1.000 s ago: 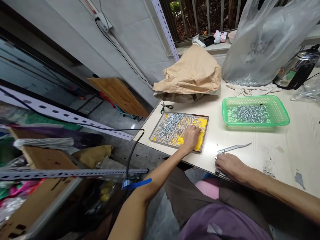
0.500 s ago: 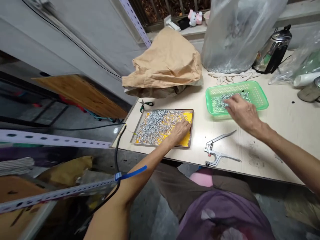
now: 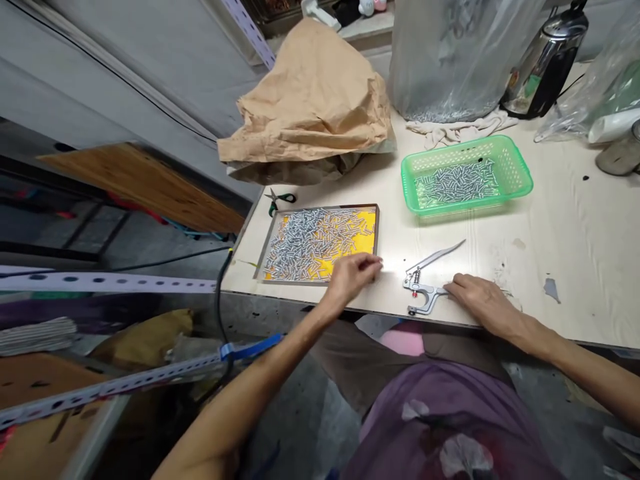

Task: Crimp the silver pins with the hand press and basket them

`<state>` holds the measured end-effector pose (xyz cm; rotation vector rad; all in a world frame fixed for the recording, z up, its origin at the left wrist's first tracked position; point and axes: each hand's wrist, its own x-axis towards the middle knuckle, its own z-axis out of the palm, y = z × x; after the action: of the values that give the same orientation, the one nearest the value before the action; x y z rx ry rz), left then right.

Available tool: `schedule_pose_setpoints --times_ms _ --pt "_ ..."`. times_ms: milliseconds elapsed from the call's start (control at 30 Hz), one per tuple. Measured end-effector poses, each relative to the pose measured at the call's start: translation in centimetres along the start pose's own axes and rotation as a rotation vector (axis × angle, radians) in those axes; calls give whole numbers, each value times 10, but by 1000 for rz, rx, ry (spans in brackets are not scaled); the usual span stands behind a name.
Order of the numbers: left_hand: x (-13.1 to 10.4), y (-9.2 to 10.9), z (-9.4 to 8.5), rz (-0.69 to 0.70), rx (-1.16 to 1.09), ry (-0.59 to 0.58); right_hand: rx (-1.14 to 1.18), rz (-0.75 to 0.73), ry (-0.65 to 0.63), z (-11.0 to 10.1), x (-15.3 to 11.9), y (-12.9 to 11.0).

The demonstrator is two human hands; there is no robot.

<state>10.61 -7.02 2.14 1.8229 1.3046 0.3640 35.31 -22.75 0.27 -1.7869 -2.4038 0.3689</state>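
Observation:
My left hand [image 3: 351, 279] is pinched, thumb against fingers, just off the right front corner of a shallow tray [image 3: 377, 233]. What the pinch holds, if anything, is too small to make out. Many small silvery metal pins [image 3: 303, 243] cover the tray's yellow bottom, thickest on the left. My right hand [image 3: 483, 303] has its fingers closed on the lower handle of snap-fastener pliers [image 3: 425, 297], which lie on the table with their handles spread. Behind the pliers, a green plastic basket [image 3: 517, 190] contains more small metal pieces [image 3: 457, 183].
A brown paper bag [image 3: 315, 100] and a large clear plastic bag [image 3: 460, 60] stand along the back, near an electric kettle [image 3: 547, 60]. Scissors [image 3: 280, 199] lie behind the tray. A black cable [image 3: 220, 280] hangs at the table's left edge.
My left hand has come out of the tray toward me, now pinched. My right hand has left the green basket and come down onto the pliers' handle. The view has shifted slightly.

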Motion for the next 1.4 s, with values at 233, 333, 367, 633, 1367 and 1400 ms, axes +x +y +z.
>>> schedule_pose_setpoints --times_ms 233,333,367,633,1367,1400 --pt "-43 18 65 -458 -567 -147 -211 -24 65 2 9 15" --pt "-43 21 78 -489 -569 -126 -204 -31 83 3 7 13" --pt "-42 22 80 -497 -553 -124 -203 -29 90 4 6 13" --pt "-39 26 84 -572 -377 -198 -155 -26 154 13 7 11" --pt "-29 39 75 -695 -236 -396 -95 -5 46 6 7 9" --pt "-28 39 74 -696 -227 -417 -91 -5 36 5 8 9"
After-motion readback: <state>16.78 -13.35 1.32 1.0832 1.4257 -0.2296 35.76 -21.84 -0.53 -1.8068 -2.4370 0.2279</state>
